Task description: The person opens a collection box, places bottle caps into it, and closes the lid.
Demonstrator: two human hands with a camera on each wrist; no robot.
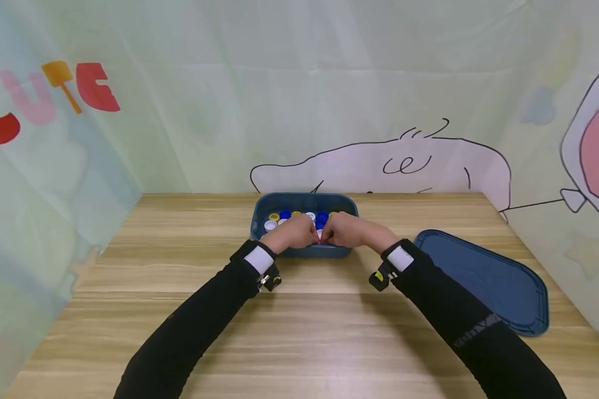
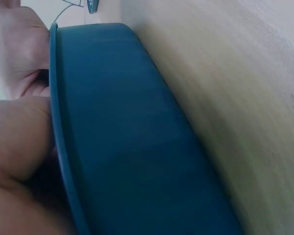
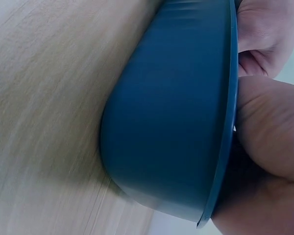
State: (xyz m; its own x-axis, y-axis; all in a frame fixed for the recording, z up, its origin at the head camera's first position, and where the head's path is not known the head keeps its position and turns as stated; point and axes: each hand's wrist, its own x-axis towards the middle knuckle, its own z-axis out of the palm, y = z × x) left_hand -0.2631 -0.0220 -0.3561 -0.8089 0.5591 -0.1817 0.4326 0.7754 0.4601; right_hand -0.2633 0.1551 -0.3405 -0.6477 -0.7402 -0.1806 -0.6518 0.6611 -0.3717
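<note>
in the head view the blue tub (image 1: 279,206) sits at the far middle of the wooden table (image 1: 299,332), loaded with bottle caps (image 1: 299,217) in blue, white and yellow; the left hand (image 1: 292,233) and right hand (image 1: 346,230) meet knuckle to knuckle over its near rim, fingers curled down among the caps, though whether they pinch one cannot be told. the blue lid (image 1: 484,280) lies flat to the right, apart from the tub. the left wrist view shows only the tub's smooth outer wall (image 2: 137,147) and part of the hand above the rim. the right wrist view shows the same. the caps look light, hard and loose, best pinched by their edges; the tub seems stiff plastic, best held by its rim.
</note>
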